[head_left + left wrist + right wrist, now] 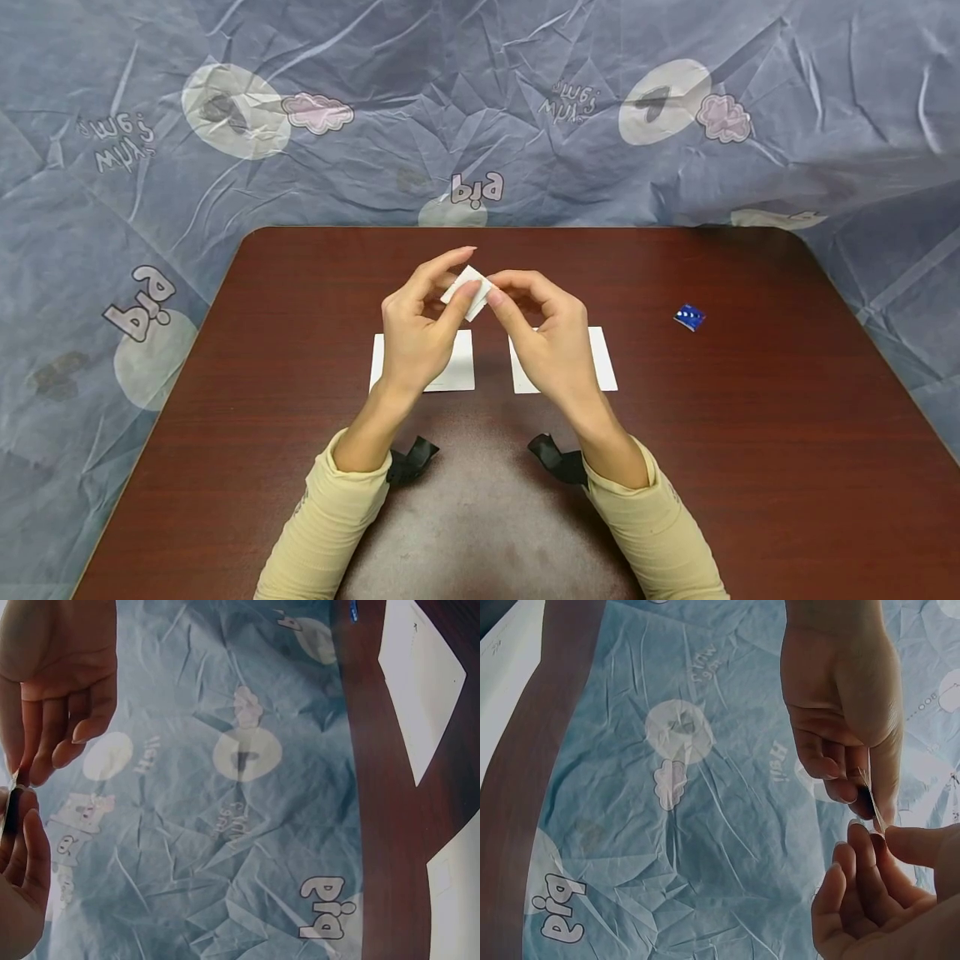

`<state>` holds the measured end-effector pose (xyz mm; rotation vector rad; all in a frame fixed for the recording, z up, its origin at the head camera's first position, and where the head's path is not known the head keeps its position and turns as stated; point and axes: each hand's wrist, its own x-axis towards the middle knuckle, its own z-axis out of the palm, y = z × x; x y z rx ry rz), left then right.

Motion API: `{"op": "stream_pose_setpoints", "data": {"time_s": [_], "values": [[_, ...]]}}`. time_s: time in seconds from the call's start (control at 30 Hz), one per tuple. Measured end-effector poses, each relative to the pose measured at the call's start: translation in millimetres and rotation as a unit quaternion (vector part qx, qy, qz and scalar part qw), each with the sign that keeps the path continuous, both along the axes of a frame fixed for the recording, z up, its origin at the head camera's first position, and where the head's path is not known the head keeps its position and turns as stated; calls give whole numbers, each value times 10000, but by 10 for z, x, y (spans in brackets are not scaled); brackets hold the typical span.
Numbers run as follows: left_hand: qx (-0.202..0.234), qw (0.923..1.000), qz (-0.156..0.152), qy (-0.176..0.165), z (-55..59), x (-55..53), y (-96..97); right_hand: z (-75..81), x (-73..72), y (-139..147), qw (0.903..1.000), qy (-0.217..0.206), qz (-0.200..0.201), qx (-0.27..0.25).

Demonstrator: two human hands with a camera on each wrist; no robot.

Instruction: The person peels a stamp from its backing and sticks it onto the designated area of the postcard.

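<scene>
A small, thin white square (pixel 467 293) is held up above the table between both hands. It has a second white edge along its lower side. My left hand (pixel 420 325) pinches it, with the thumb lying on its face. At its right corner, my right hand (pixel 543 333) pinches the edge between thumb and fingertips. In the right wrist view the square (pixel 875 801) is seen nearly edge-on, with a dark patch on its underside. Beneath the hands lie a left white sheet (pixel 453 367) and a right white sheet (pixel 602 358), each partly covered from view.
A small blue packet (pixel 689 317) with white marks lies on the brown table (pixel 765 417), to the right. Black straps (pixel 412 460) hang at both wrists by the rolled cream sleeves. A wrinkled blue-grey printed cloth (pixel 480 100) hangs behind the table and along its sides.
</scene>
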<state>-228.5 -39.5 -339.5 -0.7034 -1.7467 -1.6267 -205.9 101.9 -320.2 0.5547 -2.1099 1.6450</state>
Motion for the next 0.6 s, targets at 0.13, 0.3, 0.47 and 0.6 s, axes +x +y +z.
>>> {"op": "stream_pose_setpoints", "data": {"time_s": [0.13,0.3,0.47,0.6], "values": [[11,10000,45,-39,-6,7,6,2,-2,8,9998,-113,121,-59],[-25,9998,175,-81,-6,19,8,3,-9,13,9999,-46,77,-127],[-346,9976,594,-9,-9,18,11,-9,-25,15,9998,153,-70,-100],[-960,9897,1058,40,-2,21,8,-32,-44,17,9983,490,-302,87]]}}
